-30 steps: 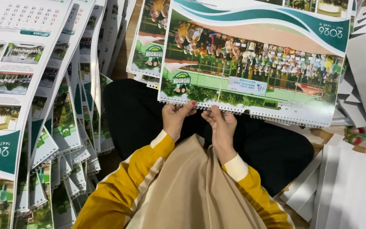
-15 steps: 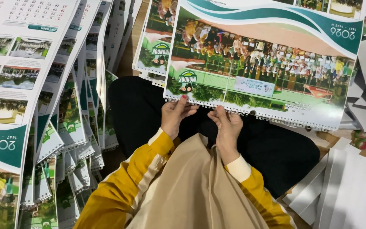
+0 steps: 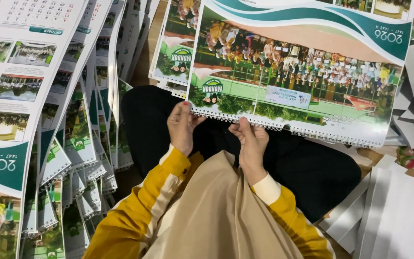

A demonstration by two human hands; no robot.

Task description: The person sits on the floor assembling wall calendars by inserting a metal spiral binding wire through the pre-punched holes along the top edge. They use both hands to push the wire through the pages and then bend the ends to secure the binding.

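1. Left hand and right hand both sit at the near, wire-bound edge of a large wall calendar. The calendar lies across the person's lap, cover up, sloping away from the hands.
2. Grip, left: fingers curled closed over the corner end of the spiral binding, thumb on top. Grip, right: fingertips pinched shut on the wire coil just beside the left grip, toward the middle of the edge.
3. Judgement: work on the coil goes best with the left grip pinning the corner so the sheets stay aligned while the right moves loop by loop along the wire. Keeping the pull along the edge, not upward, should avoid tearing the punched holes.
4. Edges: the binding overhangs the black lap fabric; the stretch beyond the right grip is unsupported and could sag.
5. Room: left of the left grip, a fanned stack of finished calendars lies near. Right of the right grip, white card strips cover the floor. Beyond the hands, another calendar lies under the held one. Open space is only directly above the lap.
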